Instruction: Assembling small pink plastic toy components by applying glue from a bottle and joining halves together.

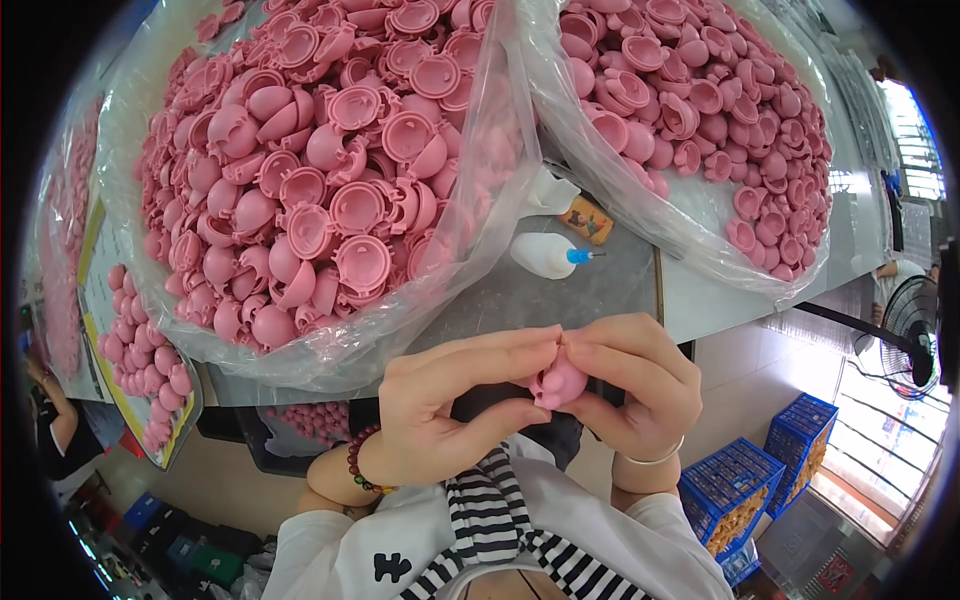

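A small pink plastic piece [562,386] with a rounded shell is held up in front of my chest, between both hands. My left hand [450,385] is closed on its left side, fingertips on top and thumb beneath. On the other side, my right hand [640,385] pinches the same piece between thumb and fingers. The fingertips hide part of it. Beyond my hands, a clear plastic bag [400,315] holds a heap of pink cup-shaped shells [360,208]. Farther right, another bag [640,215] contains smaller pink shells [705,97].
Between the bags, a white squeeze bottle [542,256] with a blue tip lies on the grey table [470,320], near a small brown box [586,219]. Pink round pieces [150,360] fill a tray at left. Blue crates [735,490] and a black fan [908,335] stand at right.
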Motion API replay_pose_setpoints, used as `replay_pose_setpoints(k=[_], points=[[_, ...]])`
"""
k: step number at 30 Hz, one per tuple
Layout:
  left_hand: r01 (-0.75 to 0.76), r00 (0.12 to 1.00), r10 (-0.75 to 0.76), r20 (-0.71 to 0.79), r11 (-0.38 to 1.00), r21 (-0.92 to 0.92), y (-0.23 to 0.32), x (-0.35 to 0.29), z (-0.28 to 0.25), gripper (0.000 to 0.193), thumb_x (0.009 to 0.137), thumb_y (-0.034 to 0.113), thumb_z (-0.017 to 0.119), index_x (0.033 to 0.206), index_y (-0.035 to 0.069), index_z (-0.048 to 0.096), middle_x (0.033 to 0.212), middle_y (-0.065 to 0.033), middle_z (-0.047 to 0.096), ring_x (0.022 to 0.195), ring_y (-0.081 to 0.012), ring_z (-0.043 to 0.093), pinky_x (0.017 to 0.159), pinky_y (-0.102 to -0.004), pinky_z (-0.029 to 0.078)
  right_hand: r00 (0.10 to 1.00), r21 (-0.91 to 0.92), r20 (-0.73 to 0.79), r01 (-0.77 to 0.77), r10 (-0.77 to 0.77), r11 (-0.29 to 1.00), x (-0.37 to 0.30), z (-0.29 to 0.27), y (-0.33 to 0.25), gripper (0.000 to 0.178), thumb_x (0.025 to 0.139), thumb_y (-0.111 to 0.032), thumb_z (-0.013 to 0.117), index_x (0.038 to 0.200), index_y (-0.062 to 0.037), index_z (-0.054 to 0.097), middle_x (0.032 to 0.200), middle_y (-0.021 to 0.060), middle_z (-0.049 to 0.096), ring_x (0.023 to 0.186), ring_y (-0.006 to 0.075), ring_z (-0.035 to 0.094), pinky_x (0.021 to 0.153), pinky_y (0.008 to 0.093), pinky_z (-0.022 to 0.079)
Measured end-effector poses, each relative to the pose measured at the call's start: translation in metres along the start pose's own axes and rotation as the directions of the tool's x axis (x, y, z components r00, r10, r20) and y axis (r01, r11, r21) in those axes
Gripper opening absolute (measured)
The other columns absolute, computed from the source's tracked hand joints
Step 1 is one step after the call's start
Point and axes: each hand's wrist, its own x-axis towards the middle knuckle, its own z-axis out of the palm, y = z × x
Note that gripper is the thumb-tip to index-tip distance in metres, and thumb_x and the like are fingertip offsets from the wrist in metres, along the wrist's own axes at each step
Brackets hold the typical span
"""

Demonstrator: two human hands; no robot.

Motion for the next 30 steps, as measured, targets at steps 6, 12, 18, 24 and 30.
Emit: replay_pose_setpoints(k=[6,12,18,24,30], points=[[-0.063,0.996,0.058,0.062,0.995,0.073,-0.002,0.002,-0.003,0.041,0.065,-0.001,0.071,0.103,-0.004,0.058,0.107,-0.0199,0.057,0.087,-0.0206,0.06,0.076,-0.0282,0.047,0.999,-0.198,0.012,0.049,-0.048,0.979,-0.012,-0.003,-0.001,0.037,0.055,-0.002,0.074,0.09,-0.0013,0.062,0.081,0.0078,0.06,0.068,0.02,0.058,0.057,0.0267,0.047],[-0.033,0.997,0.034,0.066,0.999,-0.015,-0.003,0.006,0.003,0.046,0.062,0.007,0.075,0.102,-0.006,0.058,0.105,-0.022,0.058,0.088,-0.0222,0.057,0.075,-0.0291,0.046,0.975,-0.085,-0.13,0.171,-0.181,0.982,-0.014,0.016,-0.001,0.032,0.057,0.004,0.07,0.087,0.0006,0.06,0.068,0.0072,0.057,0.056,0.0207,0.056,0.049,0.0271,0.048],[-0.18,0.981,0.17,0.095,0.977,0.111,-0.004,0.008,-0.003,0.042,0.06,0.014,0.076,0.095,-0.004,0.062,0.094,-0.0194,0.062,0.079,-0.0215,0.056,0.067,-0.0267,0.046,0.962,-0.056,-0.169,0.208,-0.214,0.977,-0.018,0.02,-0.001,0.029,0.057,0.005,0.068,0.084,0.0003,0.058,0.071,0.0094,0.057,0.057,0.0224,0.056,0.05,0.0283,0.049],[-0.24,0.969,0.226,0.104,0.958,0.156,-0.002,0.009,-0.005,0.038,0.061,0.015,0.076,0.092,-0.002,0.063,0.088,-0.0175,0.064,0.073,-0.0202,0.056,0.062,-0.0257,0.046,0.962,0.004,-0.176,0.212,-0.208,0.977,-0.018,0.023,-0.003,0.027,0.058,0.005,0.068,0.083,-0.0001,0.058,0.071,0.0098,0.057,0.057,0.0224,0.056,0.051,0.0284,0.049],[-0.198,0.936,0.271,0.227,0.934,-0.297,0.006,0.007,-0.015,0.041,0.072,0.034,0.069,0.087,-0.003,0.062,0.083,-0.0192,0.063,0.069,-0.0224,0.058,0.061,-0.0255,0.047,0.923,0.345,-0.384,0.157,-0.014,0.926,-0.01,0.018,0.01,0.022,0.065,-0.01,0.071,0.078,0.0033,0.058,0.064,0.0097,0.058,0.054,0.0193,0.052,0.049,0.0288,0.042]])
